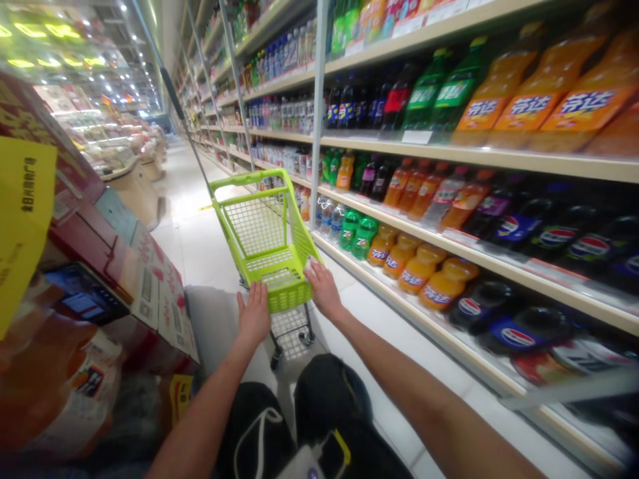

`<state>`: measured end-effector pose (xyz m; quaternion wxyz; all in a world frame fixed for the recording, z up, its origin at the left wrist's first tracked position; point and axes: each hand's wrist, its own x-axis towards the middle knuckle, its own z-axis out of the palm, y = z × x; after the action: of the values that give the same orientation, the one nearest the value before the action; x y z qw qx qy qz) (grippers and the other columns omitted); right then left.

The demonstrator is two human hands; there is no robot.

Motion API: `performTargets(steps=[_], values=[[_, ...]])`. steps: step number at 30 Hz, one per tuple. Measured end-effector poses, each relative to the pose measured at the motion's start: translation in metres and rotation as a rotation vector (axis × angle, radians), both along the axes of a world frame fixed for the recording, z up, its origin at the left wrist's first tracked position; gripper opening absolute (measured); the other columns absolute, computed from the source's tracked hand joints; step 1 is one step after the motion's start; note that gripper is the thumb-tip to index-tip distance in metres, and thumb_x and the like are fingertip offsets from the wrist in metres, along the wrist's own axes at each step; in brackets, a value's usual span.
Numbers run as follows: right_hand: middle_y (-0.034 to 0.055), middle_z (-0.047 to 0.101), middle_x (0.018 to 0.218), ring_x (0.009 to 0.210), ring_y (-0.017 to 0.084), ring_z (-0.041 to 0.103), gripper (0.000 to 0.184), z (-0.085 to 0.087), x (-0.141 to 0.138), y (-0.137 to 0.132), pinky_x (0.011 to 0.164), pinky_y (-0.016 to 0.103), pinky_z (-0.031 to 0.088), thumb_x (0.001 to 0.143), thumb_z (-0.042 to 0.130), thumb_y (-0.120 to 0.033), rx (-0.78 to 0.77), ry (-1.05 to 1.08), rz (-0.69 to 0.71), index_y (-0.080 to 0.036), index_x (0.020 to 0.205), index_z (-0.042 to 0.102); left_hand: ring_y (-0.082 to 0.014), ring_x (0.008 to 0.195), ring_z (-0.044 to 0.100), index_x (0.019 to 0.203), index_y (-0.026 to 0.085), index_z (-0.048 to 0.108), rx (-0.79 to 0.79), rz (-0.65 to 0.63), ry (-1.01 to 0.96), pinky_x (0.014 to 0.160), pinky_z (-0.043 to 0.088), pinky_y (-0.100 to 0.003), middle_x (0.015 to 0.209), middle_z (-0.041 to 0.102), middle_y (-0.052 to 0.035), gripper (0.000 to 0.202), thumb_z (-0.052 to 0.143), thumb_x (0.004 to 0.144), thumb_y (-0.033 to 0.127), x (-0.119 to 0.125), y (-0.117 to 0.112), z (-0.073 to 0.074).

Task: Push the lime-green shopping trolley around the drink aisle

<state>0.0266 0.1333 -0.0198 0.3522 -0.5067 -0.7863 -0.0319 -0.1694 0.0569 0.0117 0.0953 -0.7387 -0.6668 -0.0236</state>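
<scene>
A small lime-green shopping cart (289, 297) with a mesh basket stands in the aisle in front of my knees, its basket empty. My left hand (255, 314) rests at the near left corner of the basket, fingers stretched out against the rim. At the right side wall, my right hand (324, 287) pinches a crumpled white wipe (310, 263) that touches the green plastic; its exact material is too small to tell. A thin pole with a dark sleeve (172, 93) rises from the cart's far left corner.
Drink shelves (479, 158) line the right side, with orange soda bottles (442, 285) and cola bottles (516, 332) low down. Stacked cartons (164, 303) and a yellow sign (24, 219) crowd the left. Pale floor tiles (182, 229) run along the aisle.
</scene>
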Motion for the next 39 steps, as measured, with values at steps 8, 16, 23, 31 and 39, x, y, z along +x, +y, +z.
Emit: performTargets(steps=[8,16,23,31,39], values=[[0.0112,0.046,0.133,0.13,0.024,0.028,0.042,-0.005,-0.051,-0.027,0.104,0.049,0.023,0.081,0.041,-0.006,0.064,-0.025,0.225,-0.017,0.119,0.053,-0.0242,0.136,0.014,0.137,0.008,0.024,0.02,0.026,0.008,0.107,0.014,-0.056,0.147,0.019,-0.0122,0.069,0.041,0.07,0.014,0.004,-0.006,0.002],[0.0116,0.052,0.125,0.122,0.026,0.039,0.041,0.008,-0.016,-0.017,0.1,0.046,0.032,0.081,0.044,-0.01,-0.019,0.044,0.088,-0.014,0.121,0.052,-0.0263,0.135,0.018,0.136,0.008,0.026,0.067,-0.019,-0.013,0.106,0.015,-0.058,0.145,0.023,-0.0141,0.068,0.044,0.071,0.017,0.002,-0.015,0.0],[0.0089,0.052,0.126,0.124,0.022,0.037,0.037,0.004,-0.054,-0.033,0.103,0.043,0.028,0.083,0.044,-0.009,0.045,0.019,0.285,-0.018,0.117,0.054,-0.0273,0.134,0.02,0.136,0.008,0.026,0.07,-0.024,-0.086,0.105,0.017,-0.059,0.144,0.027,-0.0163,0.066,0.045,0.073,0.019,0.006,-0.016,0.0],[0.0113,0.056,0.119,0.115,0.023,0.044,0.039,0.011,-0.011,-0.013,0.099,0.042,0.034,0.079,0.041,-0.006,0.015,0.161,0.029,-0.016,0.113,0.057,-0.0254,0.135,0.018,0.136,0.008,0.025,0.068,-0.017,-0.113,0.106,0.016,-0.057,0.145,0.022,-0.0148,0.067,0.045,0.073,0.018,-0.004,-0.025,0.0],[0.0139,0.047,0.129,0.122,0.025,0.038,0.06,0.017,-0.061,-0.035,0.105,0.046,0.027,0.07,0.044,-0.01,-0.066,0.331,0.233,-0.01,0.13,0.041,-0.0261,0.134,0.022,0.136,0.01,0.026,0.101,0.025,-0.213,0.105,0.019,-0.057,0.144,0.027,-0.0156,0.064,0.044,0.075,0.019,0.01,-0.02,0.005]])
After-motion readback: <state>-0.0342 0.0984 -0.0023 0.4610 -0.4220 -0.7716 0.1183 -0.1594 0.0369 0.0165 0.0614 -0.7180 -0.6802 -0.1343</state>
